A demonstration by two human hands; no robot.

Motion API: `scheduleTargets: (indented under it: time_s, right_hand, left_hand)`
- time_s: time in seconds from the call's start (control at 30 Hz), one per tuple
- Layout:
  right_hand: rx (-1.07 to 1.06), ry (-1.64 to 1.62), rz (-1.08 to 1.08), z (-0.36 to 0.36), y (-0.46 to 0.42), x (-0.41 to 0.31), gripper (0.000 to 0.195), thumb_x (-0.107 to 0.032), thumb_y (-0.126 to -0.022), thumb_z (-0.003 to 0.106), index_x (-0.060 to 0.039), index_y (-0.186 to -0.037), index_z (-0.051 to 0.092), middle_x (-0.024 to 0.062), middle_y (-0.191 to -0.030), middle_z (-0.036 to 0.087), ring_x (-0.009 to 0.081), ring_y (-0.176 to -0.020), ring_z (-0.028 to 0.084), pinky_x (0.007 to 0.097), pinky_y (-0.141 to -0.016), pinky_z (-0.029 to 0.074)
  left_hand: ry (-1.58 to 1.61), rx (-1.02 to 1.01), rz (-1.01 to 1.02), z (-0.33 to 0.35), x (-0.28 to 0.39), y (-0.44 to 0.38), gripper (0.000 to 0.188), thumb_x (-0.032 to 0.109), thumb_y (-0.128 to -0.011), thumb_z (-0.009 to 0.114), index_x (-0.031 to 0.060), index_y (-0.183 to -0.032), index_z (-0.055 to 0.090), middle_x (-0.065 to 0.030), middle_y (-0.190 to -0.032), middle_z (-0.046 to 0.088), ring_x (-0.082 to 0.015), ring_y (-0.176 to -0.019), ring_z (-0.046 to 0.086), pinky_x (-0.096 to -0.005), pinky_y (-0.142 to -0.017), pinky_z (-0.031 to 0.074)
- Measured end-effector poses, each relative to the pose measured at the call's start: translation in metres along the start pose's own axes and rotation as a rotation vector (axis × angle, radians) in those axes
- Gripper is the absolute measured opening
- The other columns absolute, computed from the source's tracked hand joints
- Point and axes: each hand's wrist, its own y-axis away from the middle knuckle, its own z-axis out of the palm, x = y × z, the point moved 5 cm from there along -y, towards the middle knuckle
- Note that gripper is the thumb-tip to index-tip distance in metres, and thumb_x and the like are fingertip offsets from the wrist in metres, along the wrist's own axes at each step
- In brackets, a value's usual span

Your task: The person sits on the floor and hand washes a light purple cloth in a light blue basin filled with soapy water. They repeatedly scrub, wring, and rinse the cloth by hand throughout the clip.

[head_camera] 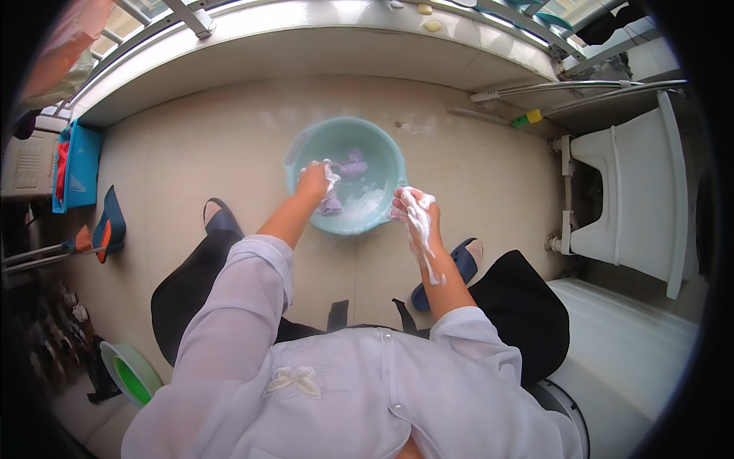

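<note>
A light teal plastic basin (378, 143) stands on the tiled floor between my feet, with water and white suds in it. My left hand (315, 179), over the basin's left part, grips a soapy lilac cloth (330, 203) that hangs down inside the wall. Another lilac piece of cloth (354, 163) lies in the water to its right; whether the two are joined I cannot tell. Thick white foam covers my right hand (417, 209), which is at the basin's lower right rim with fingers partly spread and no cloth visible in it. Foam runs down that forearm.
A blue box (85, 166) and a dustpan (114, 218) with a brush are at the left. Green and white basins (135, 373) stand lower left. At the right are metal poles (562, 87) and a white plastic fixture (636, 189). A tiled ledge (344, 17) runs ahead.
</note>
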Motion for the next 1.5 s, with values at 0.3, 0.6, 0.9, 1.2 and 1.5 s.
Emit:
scheduleTargets:
  time_s: [0.3,0.6,0.9,1.2,1.5]
  right_hand:
    - [0.014,-0.072,0.151,-0.005,-0.001,0.000,0.030,-0.020,-0.092,0.055,0.0036,-0.110,0.054,0.0126,-0.104,0.060,0.0202,-0.090,0.061,0.0311,-0.073,0.053]
    - [-0.051,0.017,-0.011,0.015,-0.013,0.006,0.035,-0.022,-0.087,0.062,-0.0026,-0.114,0.053,0.0085,-0.104,0.057,0.0218,-0.093,0.059,0.0339,-0.075,0.052]
    - [-0.835,-0.636,-0.067,0.055,0.006,-0.007,0.047,-0.022,-0.078,0.070,-0.0058,-0.118,0.053,0.0112,-0.117,0.050,0.0266,-0.094,0.058,0.0427,-0.078,0.052]
    - [-0.423,-0.504,-0.157,0.043,0.036,-0.070,0.020,-0.017,-0.086,0.060,-0.0009,-0.098,0.059,0.0010,-0.070,0.054,0.0071,-0.056,0.049,0.0192,-0.047,0.036]
    - [-0.457,-0.544,-0.009,0.061,0.068,-0.087,0.023,-0.020,-0.089,0.059,-0.0062,-0.108,0.056,0.0014,-0.080,0.057,0.0079,-0.060,0.053,0.0196,-0.048,0.039]
  left_hand:
    - [-0.251,-0.058,0.308,0.067,0.023,-0.034,0.029,0.009,-0.080,0.058,0.0094,-0.109,0.060,-0.0209,-0.126,0.049,-0.0374,-0.114,0.049,-0.0461,-0.090,0.045]
    - [1.009,-0.558,-0.112,-0.019,0.061,0.004,0.029,0.031,-0.088,0.061,0.0063,-0.103,0.057,-0.0069,-0.095,0.059,-0.0209,-0.089,0.060,-0.0413,-0.075,0.053]
    - [1.241,-0.539,-0.017,-0.115,0.119,0.080,0.035,0.035,-0.093,0.054,0.0081,-0.115,0.052,-0.0082,-0.103,0.060,-0.0222,-0.093,0.062,-0.0400,-0.079,0.055]
    - [1.180,0.101,0.070,-0.181,0.110,0.104,0.027,0.008,-0.087,0.057,0.0041,-0.113,0.052,-0.0072,-0.098,0.058,-0.0179,-0.086,0.061,-0.0286,-0.069,0.056]
    - [0.475,0.058,0.451,-0.147,0.154,0.140,0.034,-0.001,-0.074,0.069,0.0014,-0.107,0.059,-0.0054,-0.099,0.056,-0.0165,-0.094,0.057,-0.0270,-0.081,0.047]
